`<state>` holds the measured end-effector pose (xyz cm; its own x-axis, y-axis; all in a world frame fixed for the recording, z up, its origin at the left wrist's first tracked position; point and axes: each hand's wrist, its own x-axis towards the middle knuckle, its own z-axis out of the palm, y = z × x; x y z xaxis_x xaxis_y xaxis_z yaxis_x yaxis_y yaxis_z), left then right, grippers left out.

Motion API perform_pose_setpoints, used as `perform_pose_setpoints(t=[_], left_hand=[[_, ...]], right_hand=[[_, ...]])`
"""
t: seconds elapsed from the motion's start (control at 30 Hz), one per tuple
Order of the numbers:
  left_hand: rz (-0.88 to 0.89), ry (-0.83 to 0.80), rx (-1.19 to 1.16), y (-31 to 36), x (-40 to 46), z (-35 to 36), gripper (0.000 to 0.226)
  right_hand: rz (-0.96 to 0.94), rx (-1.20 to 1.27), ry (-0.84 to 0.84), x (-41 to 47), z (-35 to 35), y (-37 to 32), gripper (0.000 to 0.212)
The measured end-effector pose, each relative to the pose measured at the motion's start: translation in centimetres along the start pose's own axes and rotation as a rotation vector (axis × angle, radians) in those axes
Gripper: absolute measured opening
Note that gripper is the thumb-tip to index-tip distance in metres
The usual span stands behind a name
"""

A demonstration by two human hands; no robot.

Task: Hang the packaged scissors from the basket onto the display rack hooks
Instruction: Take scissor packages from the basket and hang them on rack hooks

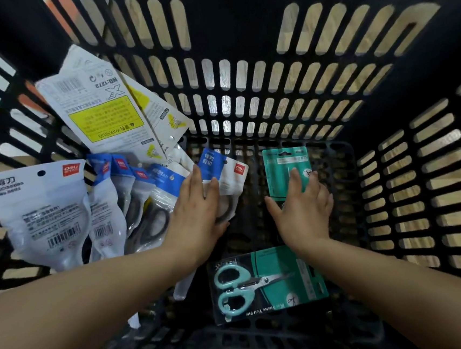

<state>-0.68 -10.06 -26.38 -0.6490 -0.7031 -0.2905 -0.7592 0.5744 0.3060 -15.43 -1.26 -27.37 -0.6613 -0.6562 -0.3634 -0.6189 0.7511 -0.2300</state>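
Observation:
Both my hands reach down into a black slotted basket [238, 33]. My left hand [196, 214] lies flat with straight fingers on a pile of blue-and-white scissor packs [140, 188]. My right hand [303, 209] rests with spread fingers on a green card pack [282, 166] lying on the basket floor. A second green pack with mint-handled scissors [265, 280] lies nearer to me, partly under my right wrist. A white pack [41, 212] leans at the left. Two white packs with yellow warning labels [102, 108] lean against the back-left wall.
The basket walls rise on all sides around my arms. A wooden floor shows through the slots. The dark grid floor of the basket [340, 220] shows to the right of the green pack. No display rack is in view.

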Motion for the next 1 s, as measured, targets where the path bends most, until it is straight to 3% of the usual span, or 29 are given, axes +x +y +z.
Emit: perform_pose_setpoints(t=[0.3,0.47,0.6,0.83,1.0], left_hand=[[0.149,0.1,0.111,-0.6,0.5,-0.1,0.087],[0.046,0.131,0.037,-0.5,0.4,-0.7,0.088],[-0.002,0.057,0.061,-0.3,0.4,-2.7,0.091],[-0.006,0.018,0.016,2.4,-4.1,-10.6,0.092],[-0.208,0.101,-0.067,4.6,-9.4,-22.3,0.081]], right_hand=[[-0.079,0.063,0.056,-0.2,-0.9,0.3,0.083],[-0.051,0.067,-0.034,-0.6,-1.4,0.1,0.087],[-0.01,0.062,-0.094,-1.5,-3.3,0.1,0.085],[-0.195,-0.062,-0.099,-6.1,-12.4,-1.6,0.083],[-0.299,-0.122,-0.029,-10.1,-23.8,-6.0,0.079]])
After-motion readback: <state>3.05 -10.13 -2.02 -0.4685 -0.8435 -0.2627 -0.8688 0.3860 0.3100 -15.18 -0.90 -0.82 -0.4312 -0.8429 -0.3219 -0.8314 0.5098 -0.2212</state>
